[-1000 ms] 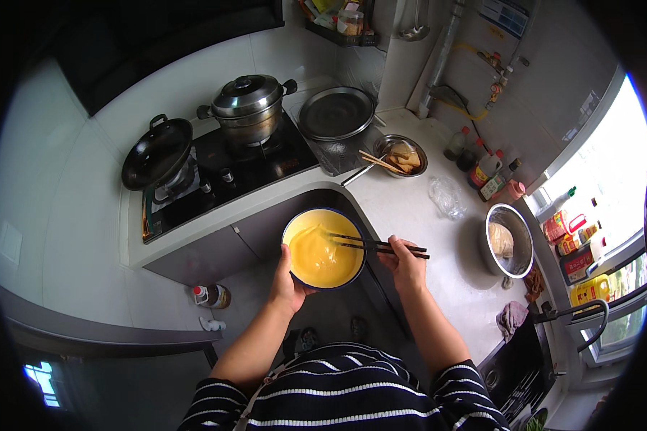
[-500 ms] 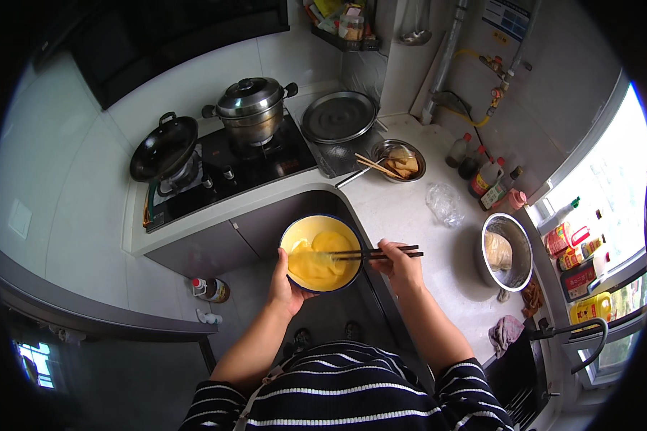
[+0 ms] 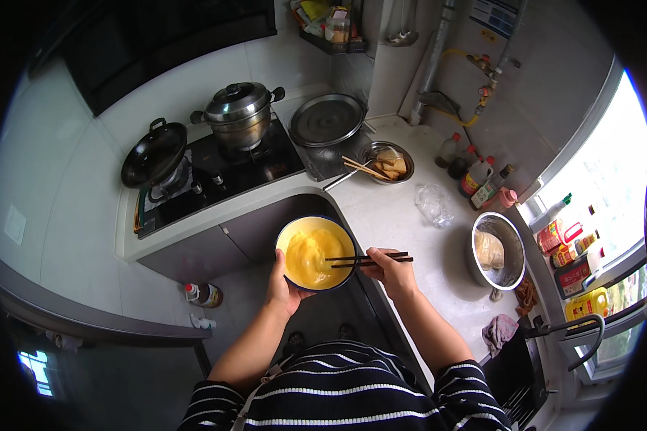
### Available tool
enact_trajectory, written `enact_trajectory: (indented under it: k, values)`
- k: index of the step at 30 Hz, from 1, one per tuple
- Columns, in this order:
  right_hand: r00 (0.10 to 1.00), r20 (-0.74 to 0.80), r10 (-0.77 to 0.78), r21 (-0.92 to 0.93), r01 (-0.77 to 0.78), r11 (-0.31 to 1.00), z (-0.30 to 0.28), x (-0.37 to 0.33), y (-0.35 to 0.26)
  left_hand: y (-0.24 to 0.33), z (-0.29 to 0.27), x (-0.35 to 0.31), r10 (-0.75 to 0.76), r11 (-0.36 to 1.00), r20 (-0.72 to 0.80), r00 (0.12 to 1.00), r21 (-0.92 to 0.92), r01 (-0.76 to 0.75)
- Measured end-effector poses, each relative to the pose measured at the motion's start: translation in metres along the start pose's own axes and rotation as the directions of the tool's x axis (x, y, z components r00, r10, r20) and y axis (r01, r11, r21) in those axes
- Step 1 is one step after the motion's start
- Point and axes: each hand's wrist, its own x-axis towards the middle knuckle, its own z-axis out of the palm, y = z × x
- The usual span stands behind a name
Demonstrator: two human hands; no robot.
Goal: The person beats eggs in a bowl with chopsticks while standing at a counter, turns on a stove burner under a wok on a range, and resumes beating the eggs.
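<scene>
near the middle, left of the white counter (image 3: 381, 224): one dark-rimmed cream bowl (image 3: 287, 239) of yellow liquid (image 3: 309, 253), apparently gripped at its left side so that it is steadied against stirring. by the left hand (image 3: 284, 289), half curled, rim and underside are clasped; by the right hand (image 3: 392, 276), closed in a pinch, two black chopsticks (image 3: 349, 257) are held, tips in the liquid.

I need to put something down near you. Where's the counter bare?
The white countertop is bare between its inner edge and the crumpled clear plastic bag, and between your right hand and the round silver metal bowl. It's crowded along the wall, where red-capped bottles stand, and near the crumpled purple-grey cloth.
</scene>
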Motion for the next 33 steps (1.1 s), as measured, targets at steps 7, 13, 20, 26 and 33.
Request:
enact_trajectory:
  k: [7, 13, 20, 26, 33]
  values:
    - [1.000, 0.009, -0.018, 0.000, 0.018, 1.000, -0.004, -0.001, -0.003, -0.002, 0.004, 0.002, -0.021, 1.000, -0.015, 1.000, 0.012, 0.022]
    - [1.000, -0.018, -0.020, 0.013, 0.020, 1.000, -0.008, 0.002, 0.000, -0.001, 0.007, 0.005, -0.027, 1.000, 0.006, 1.000, 0.009, 0.027]
    - [0.988, -0.131, -0.076, 0.124, 0.092, 0.988, -0.013, 0.011, 0.007, -0.001, 0.009, 0.006, -0.043, 0.999, 0.026, 0.999, 0.008, 0.043]
    - [0.995, -0.091, -0.032, 0.123, 0.044, 0.991, -0.014, 0.011, 0.011, -0.002, 0.010, 0.006, -0.055, 0.998, 0.010, 0.998, 0.017, 0.055]
    - [0.994, -0.102, -0.047, 0.072, 0.054, 0.996, -0.009, 0.013, 0.019, 0.000, 0.006, 0.008, -0.041, 0.999, 0.003, 0.999, 0.004, 0.041]
